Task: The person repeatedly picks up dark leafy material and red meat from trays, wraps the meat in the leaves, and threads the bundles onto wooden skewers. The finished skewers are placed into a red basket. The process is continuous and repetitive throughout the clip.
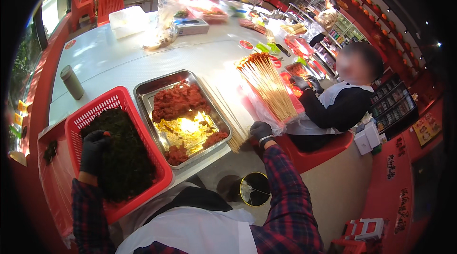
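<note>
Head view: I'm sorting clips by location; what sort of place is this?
Probably a restaurant's food-prep area: a steel tray of reddish food, a red basket of dark greens, and many skewers.

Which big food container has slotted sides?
The red basket of dark greens, where the left hand is; the metal tray to its right has solid walls.
</note>
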Demonstrator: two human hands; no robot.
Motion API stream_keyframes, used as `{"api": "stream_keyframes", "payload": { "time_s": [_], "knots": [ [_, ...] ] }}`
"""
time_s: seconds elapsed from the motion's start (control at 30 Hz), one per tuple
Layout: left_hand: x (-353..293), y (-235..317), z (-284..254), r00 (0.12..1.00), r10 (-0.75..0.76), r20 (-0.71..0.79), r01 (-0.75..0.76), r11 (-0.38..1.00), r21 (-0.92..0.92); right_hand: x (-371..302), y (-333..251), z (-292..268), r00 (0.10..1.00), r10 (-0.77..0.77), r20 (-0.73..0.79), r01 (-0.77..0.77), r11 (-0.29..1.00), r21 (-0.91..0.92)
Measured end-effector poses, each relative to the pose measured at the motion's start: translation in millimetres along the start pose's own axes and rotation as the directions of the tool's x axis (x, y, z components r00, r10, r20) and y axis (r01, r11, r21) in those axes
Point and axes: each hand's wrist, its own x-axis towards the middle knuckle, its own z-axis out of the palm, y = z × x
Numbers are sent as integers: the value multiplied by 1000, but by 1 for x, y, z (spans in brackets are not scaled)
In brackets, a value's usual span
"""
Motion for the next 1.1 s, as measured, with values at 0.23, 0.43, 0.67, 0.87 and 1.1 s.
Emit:
{"api": "stream_keyframes", "payload": {
  "time_s": [0.23, 0.43, 0.67, 0.87, 1.1],
  "knots": [
    [4, -11, -9, 1000, 21, -19, -22, 997, -75, -24, -35, -7, 998, 6, 56, 10, 960, -281],
    [6, -14, -8, 1000, 9, -25, -12, 995, -103, -22, -20, -12, 998, -13, 68, 33, 952, -304],
    [6, -17, -15, 1000, 18, -17, -20, 994, -104, -11, -21, 0, 996, -23, -91, 15, 996, -89],
    [8, -11, -8, 999, 26, -41, -29, 998, -60, 6, -11, 19, 992, -18, -124, -3, 987, -160],
    [3, -8, -8, 1000, 17, -2, -17, 999, -42, 6, 21, -1, 996, 67, -56, -75, 984, -159]
  ]
}}
